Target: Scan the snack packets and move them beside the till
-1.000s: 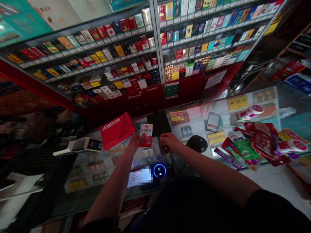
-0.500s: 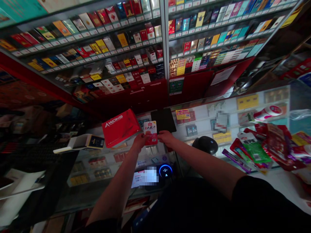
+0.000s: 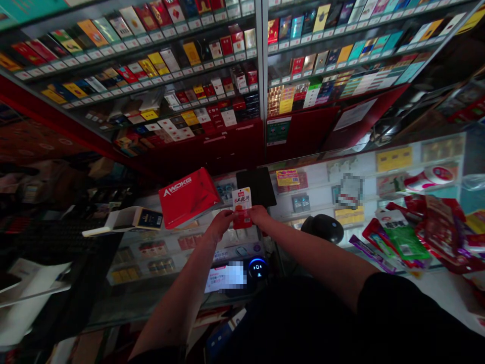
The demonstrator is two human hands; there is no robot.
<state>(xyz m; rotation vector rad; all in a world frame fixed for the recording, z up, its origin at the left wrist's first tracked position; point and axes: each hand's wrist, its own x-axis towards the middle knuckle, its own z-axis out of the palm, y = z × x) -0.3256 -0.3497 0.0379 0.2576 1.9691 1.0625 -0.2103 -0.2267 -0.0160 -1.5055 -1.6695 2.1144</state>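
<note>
A small red-and-white snack packet [image 3: 241, 208] is held upright over the glass counter, its printed front facing me. My left hand [image 3: 223, 222] pinches its left edge, and my right hand [image 3: 259, 216] grips the right edge. Just behind the packet lies a flat black pad [image 3: 260, 185]. To the left of my left hand is a red AWDKG box [image 3: 188, 197]. Below the hands stands a payment device with a lit screen and a glowing blue ring [image 3: 258, 268].
A black scanner-like device [image 3: 323, 228] sits right of my right forearm. Several snack bags [image 3: 405, 237] and a pink-white container [image 3: 430, 178] lie farther right. An opened carton [image 3: 132, 220] is at left. Shelves of cigarette packs [image 3: 159, 65] rise behind the glass counter [image 3: 147, 296].
The packet and both hands have shifted slightly to the right in view. More of the packet's front shows now. Both hands still hold its edges.
</note>
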